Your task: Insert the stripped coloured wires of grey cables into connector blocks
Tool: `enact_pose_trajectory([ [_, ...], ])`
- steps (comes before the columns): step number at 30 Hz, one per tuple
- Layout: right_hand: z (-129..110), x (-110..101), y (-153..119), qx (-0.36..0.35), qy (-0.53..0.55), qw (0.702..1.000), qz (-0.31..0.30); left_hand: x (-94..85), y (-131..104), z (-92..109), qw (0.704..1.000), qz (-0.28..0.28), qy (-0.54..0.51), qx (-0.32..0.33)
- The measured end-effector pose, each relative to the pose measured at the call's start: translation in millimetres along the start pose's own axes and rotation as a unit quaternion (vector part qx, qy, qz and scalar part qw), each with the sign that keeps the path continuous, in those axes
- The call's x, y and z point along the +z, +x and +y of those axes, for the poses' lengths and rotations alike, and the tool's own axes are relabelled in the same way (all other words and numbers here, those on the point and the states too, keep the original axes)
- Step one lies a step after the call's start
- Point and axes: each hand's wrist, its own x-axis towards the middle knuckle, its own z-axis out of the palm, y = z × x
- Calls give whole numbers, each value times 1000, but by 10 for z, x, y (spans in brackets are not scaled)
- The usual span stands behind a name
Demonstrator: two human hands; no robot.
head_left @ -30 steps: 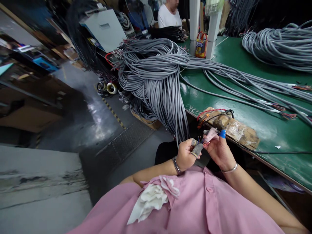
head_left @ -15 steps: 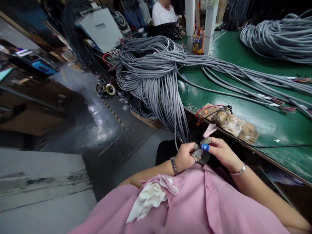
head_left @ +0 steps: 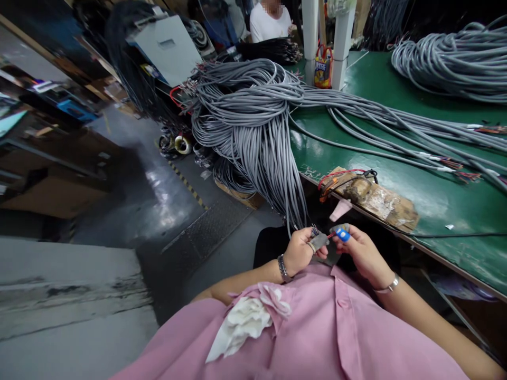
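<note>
My left hand (head_left: 301, 249), with a wrapped thumb and a watch at the wrist, is closed on the wire end of a grey cable; thin dark wires poke up above its fingers. To its right, my right hand (head_left: 358, 248), with blue tape on a finger, pinches a thin red wire (head_left: 331, 235) that spans the small gap between the hands. Just beyond them a bundle of grey cables (head_left: 265, 142) hangs over the table's corner. A pale pink strip (head_left: 340, 209) hangs below the table edge, near my right hand.
On the green table (head_left: 396, 126) lie cables with bared ends and a coil of grey cable (head_left: 455, 63). A wooden block (head_left: 380, 203) with red and black leads sits at the front edge. Across the table is a person (head_left: 270, 22). A grey box (head_left: 166, 50) stands at upper left.
My hands have moved apart slightly, and a red wire now shows between them. Thin wire ends have come into sight above my left hand.
</note>
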Motion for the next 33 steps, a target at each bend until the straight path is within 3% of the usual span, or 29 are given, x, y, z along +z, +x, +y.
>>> enact_pose_trajectory([
  [5, -30, 107, 3, -41, -8, 998, -42, -34, 16, 52, 999, -25, 28, 11],
  [10, -159, 122, 34, -25, -30, 995, -93, -200, 63, 167, 980, -162, 117, 23],
  [12, -198, 135, 54, -27, -35, 993, -112, -231, 60, 172, 975, -186, 119, 21],
  [15, -207, 152, 86, -37, -42, 993, -104, -216, 27, 134, 987, -133, 88, 31],
  [19, -123, 165, 107, -25, -34, 998, -51, -176, -12, 85, 997, -40, 43, 53],
  [23, -48, 179, 113, 4, 9, 1000, -20, -172, 1, 82, 999, 31, -10, 29],
  [33, -12, 180, 128, 28, 78, 996, -20, -165, 28, 81, 997, 67, -33, 3],
])
